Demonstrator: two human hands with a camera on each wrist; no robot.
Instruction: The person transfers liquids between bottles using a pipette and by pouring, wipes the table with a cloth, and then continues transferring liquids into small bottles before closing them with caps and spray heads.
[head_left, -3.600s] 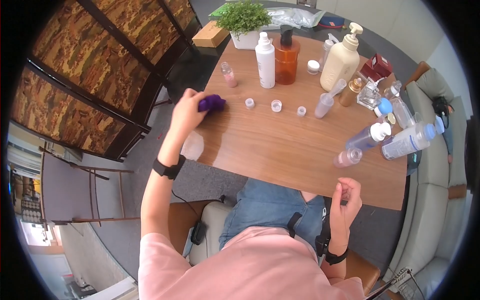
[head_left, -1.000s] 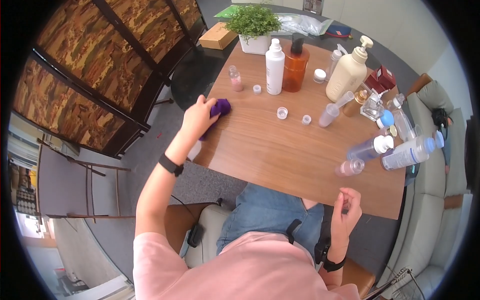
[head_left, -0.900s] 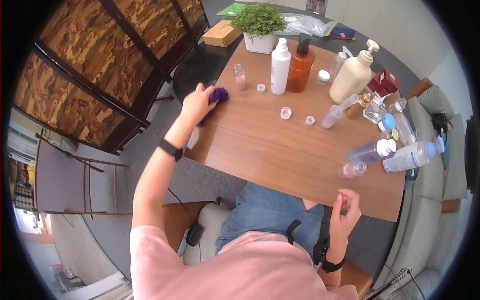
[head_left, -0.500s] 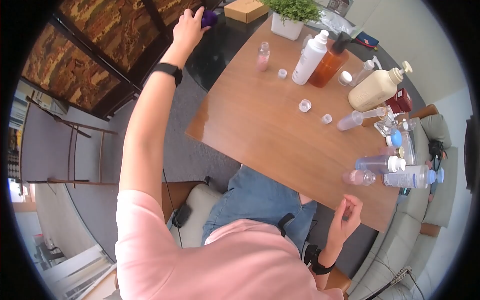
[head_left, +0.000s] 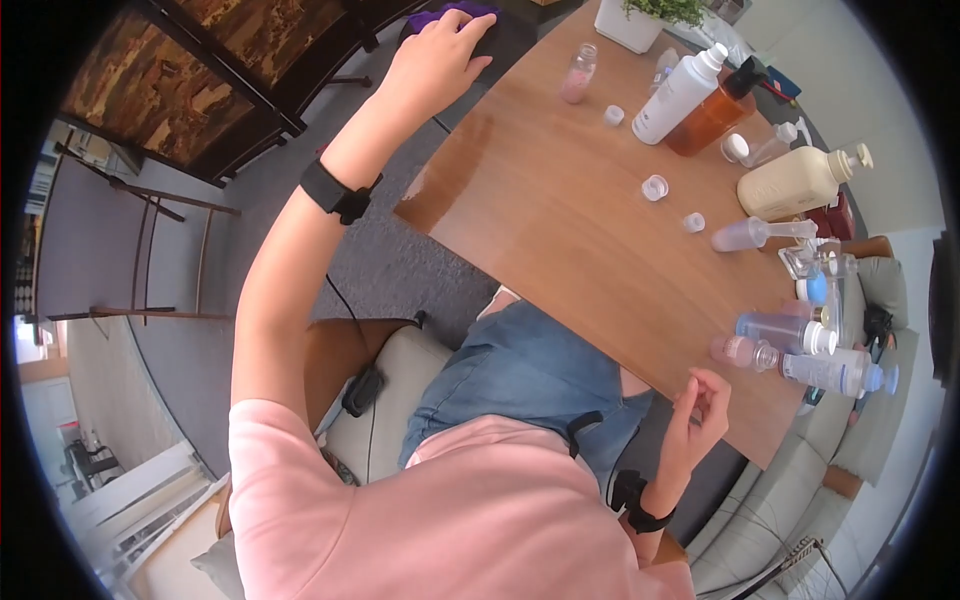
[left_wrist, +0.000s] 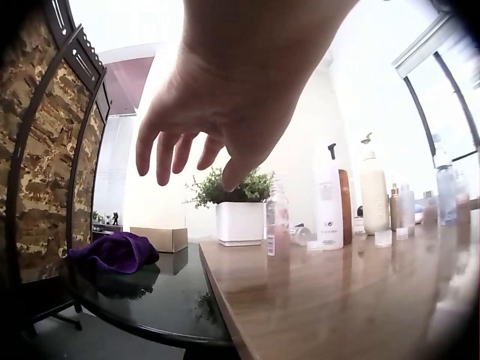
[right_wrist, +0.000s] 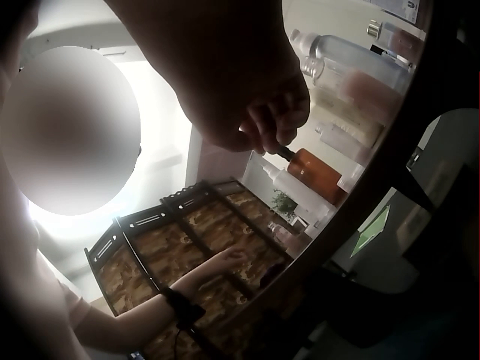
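Note:
The purple cloth point(left_wrist: 120, 252) lies bunched on the black glass table, left of the wooden board. My left hand point(head_left: 432, 65) is raised in the air with fingers spread and hanging, holding nothing; in the left wrist view the hand point(left_wrist: 217, 112) is well above the table and apart from the cloth. My right hand point(head_left: 697, 420) hovers by the board's near edge, fingers loosely bent and holding nothing. Closest to it is a small pink bottle point(head_left: 735, 350). Another small bottle with pink contents point(head_left: 577, 78) stands uncapped at the board's back left.
On the wooden board point(head_left: 560, 230) stand a white bottle point(head_left: 672, 98), an amber bottle point(head_left: 705, 120), a cream pump bottle point(head_left: 790, 183) and small caps point(head_left: 655, 187). More bottles crowd the right side. A potted plant point(head_left: 630, 26) and a cardboard box point(left_wrist: 159, 238) are at the back.
My left hand has let go of the purple cloth, which it carried from the wooden board to the black table. The head view has turned, shifting the scene. My right hand has barely moved.

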